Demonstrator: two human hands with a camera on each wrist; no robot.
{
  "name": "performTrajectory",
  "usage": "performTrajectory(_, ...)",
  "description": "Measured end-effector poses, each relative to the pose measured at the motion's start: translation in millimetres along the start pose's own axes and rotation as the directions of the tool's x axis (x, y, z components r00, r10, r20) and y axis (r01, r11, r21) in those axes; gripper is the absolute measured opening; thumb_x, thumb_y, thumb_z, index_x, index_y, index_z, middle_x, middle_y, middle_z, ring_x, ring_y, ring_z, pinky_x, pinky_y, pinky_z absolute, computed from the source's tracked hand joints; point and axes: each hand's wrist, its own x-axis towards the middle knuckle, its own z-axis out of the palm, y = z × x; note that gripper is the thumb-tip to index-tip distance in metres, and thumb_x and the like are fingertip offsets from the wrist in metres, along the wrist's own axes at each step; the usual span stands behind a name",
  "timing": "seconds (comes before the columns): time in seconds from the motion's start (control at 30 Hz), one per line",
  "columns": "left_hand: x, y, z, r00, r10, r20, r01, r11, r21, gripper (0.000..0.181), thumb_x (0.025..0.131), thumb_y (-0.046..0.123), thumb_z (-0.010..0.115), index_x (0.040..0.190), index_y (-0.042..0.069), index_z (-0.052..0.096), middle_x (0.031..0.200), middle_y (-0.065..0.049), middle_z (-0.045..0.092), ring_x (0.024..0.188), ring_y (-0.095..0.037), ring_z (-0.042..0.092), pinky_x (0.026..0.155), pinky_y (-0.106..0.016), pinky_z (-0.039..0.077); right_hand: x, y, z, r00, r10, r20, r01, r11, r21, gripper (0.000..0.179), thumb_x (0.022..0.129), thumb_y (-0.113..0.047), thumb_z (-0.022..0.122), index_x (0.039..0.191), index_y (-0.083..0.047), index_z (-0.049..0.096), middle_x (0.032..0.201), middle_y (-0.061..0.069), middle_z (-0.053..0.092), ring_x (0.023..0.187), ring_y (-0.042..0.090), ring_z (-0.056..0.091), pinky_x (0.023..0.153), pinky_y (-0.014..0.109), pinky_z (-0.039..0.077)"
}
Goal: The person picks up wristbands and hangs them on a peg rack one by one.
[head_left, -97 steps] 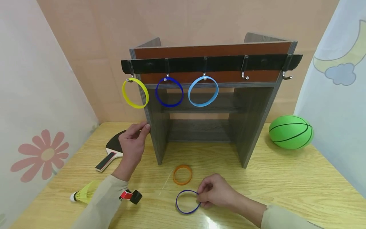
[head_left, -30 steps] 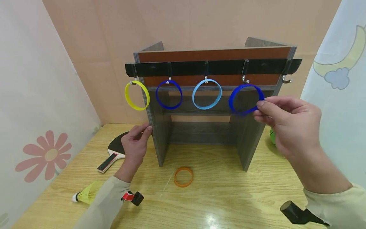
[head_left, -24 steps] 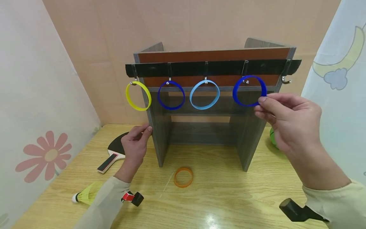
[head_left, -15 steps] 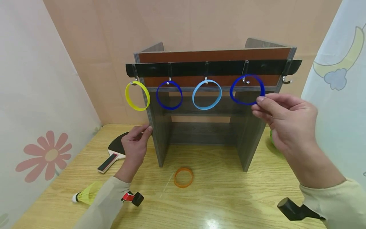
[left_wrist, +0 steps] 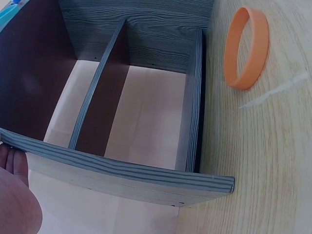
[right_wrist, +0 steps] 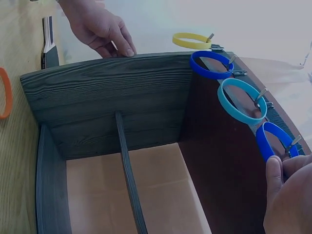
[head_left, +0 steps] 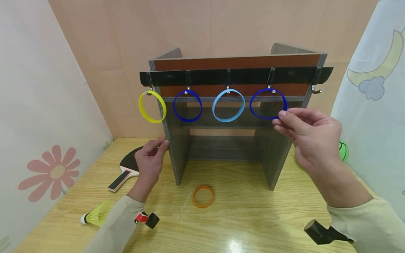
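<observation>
My right hand (head_left: 311,135) pinches a dark blue wristband (head_left: 251,105) between thumb and fingers at its lower right. In the right wrist view that blue wristband (right_wrist: 263,144) loops around the fourth hook. My left hand (head_left: 150,158) grips the front edge of the left side panel of a grey wooden shelf (head_left: 177,140), thumb in front. From the first three hooks hang a yellow wristband (head_left: 153,122), another dark blue wristband (head_left: 188,120) and a light blue wristband (head_left: 227,120). An orange wristband (head_left: 194,196) lies on the table before the shelf.
The rightmost hook (head_left: 316,90) on the black strip (head_left: 209,77) holds nothing. Left of the shelf lie a table tennis paddle (head_left: 128,161) and a yellow shuttlecock (head_left: 98,213). A green ball (head_left: 344,151) is partly hidden behind my right forearm.
My right hand has lifted the dark blue wristband from the table up to the fourth hook, then shifted slightly left and down with it. The left hand stays on the shelf panel.
</observation>
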Motion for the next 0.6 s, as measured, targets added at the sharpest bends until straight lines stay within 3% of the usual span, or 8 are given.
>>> performTrajectory(0.33,-0.5,-1.6,-0.1,1.0,0.001,0.007,-0.001,1.0,-0.005,0.012,0.082,-0.015,0.065,0.093,-0.017,0.066,0.077,-0.003,0.065,0.063,-0.013,0.061,0.063,-0.02,0.052,-7.3,9,-7,0.999,-0.008,0.042,0.011,0.997,-0.081,0.019,0.074,0.012,0.074,0.092,0.014,0.068,0.079,0.021,0.068,0.066,0.03,0.069,0.064,0.035,0.054)
performTrajectory(0.6,-0.3,0.6,-0.5,1.0,0.007,0.007,-0.007,1.0,0.002,0.012,0.081,-0.016,0.064,0.093,-0.017,0.066,0.076,-0.004,0.065,0.064,-0.011,0.062,0.062,-0.019,0.051,-16.1,21,-18,0.994,-0.071,0.08,0.08,0.99,-0.116,0.016,0.077,0.014,0.07,0.092,0.016,0.067,0.081,0.019,0.068,0.066,0.029,0.069,0.065,0.036,0.054)
